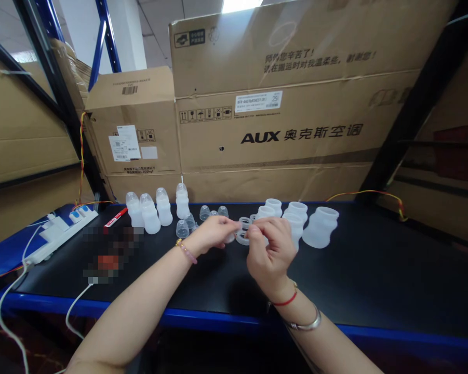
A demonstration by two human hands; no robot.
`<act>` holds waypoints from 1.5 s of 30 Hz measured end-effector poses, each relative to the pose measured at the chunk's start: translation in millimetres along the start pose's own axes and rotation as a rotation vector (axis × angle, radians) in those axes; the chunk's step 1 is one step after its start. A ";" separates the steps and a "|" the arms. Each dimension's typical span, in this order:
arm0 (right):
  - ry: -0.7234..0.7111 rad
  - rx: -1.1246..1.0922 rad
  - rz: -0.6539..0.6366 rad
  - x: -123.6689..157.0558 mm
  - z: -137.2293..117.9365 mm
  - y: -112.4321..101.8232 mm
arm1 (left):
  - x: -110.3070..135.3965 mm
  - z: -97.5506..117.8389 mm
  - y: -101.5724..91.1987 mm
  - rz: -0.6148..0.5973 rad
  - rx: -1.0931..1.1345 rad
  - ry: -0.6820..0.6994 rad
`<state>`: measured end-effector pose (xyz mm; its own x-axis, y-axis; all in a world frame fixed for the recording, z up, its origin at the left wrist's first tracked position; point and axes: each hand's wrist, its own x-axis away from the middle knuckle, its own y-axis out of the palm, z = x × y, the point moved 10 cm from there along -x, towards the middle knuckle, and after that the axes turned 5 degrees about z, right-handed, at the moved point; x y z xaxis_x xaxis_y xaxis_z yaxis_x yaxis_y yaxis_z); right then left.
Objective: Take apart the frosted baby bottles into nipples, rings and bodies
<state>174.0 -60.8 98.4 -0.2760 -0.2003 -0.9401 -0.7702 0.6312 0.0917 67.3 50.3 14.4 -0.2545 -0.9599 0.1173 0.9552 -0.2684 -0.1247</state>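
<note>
Ring (242, 235), translucent, is pinched at its two sides by left hand (212, 235) and right hand (268, 253) over the black table (354, 283), capped bottles (150, 214) to its left, open bottles (320, 227) just right.

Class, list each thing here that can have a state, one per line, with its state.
Ring: held between left hand and right hand.
Four small bottles: upright, capped.
Wide bottles: upright, open, no caps.
Loose caps: resting on the table, unfitted.
Red pen: lying flat.
</note>
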 end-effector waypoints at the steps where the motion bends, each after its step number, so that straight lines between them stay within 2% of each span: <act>1: 0.017 -0.010 -0.026 1.0 1.1 3.8 | -0.6 5.4 -10.6 0.036 0.086 -0.003; 4: 0.161 -0.066 -0.122 5.5 13.8 17.6 | -2.1 10.3 -23.6 0.019 0.397 -0.095; 7: 0.400 -0.130 -0.231 14.2 32.9 33.4 | 0.1 11.5 -15.8 -0.101 0.602 -0.196; 9: 0.567 -0.178 -0.280 21.4 43.5 41.8 | 2.0 12.9 -13.0 -0.127 0.636 -0.209; 12: 0.751 -0.211 -0.283 29.6 54.7 47.3 | 3.9 14.5 -14.1 -0.093 0.551 -0.160; 19: 1.084 -0.162 -0.338 54.6 80.6 56.0 | 4.4 24.2 -23.1 0.017 0.265 0.063; 23: 1.409 -0.308 -0.390 77.9 87.1 65.0 | 1.5 29.1 -27.4 -0.009 0.253 0.145; 26: 1.562 -0.498 -0.433 84.3 81.5 74.7 | -2.1 23.7 -29.3 -0.048 0.268 0.123; 29: 1.699 -0.607 -0.384 88.5 80.5 76.0 | -3.7 16.0 -26.4 -0.115 0.198 0.082; 32: 1.754 -0.628 -0.324 91.0 84.2 73.8 | -1.7 16.0 -23.1 -0.183 0.160 0.080; 36: 1.728 -0.603 -0.409 93.7 86.3 74.9 | 0.9 17.6 -28.4 -0.199 0.195 0.018; 39: 1.757 -0.650 -0.453 94.7 82.9 77.4 | 3.0 17.7 -29.8 -0.264 0.251 -0.041; 45: 1.838 -0.648 -0.459 96.5 79.7 77.4 | -0.5 15.1 -36.7 -0.263 0.219 -0.028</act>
<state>133.6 28.4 -11.4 0.1401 -0.8894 0.4352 -0.8801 0.0895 0.4663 34.6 61.8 33.8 -0.4953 -0.8566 0.1445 0.8678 -0.4802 0.1278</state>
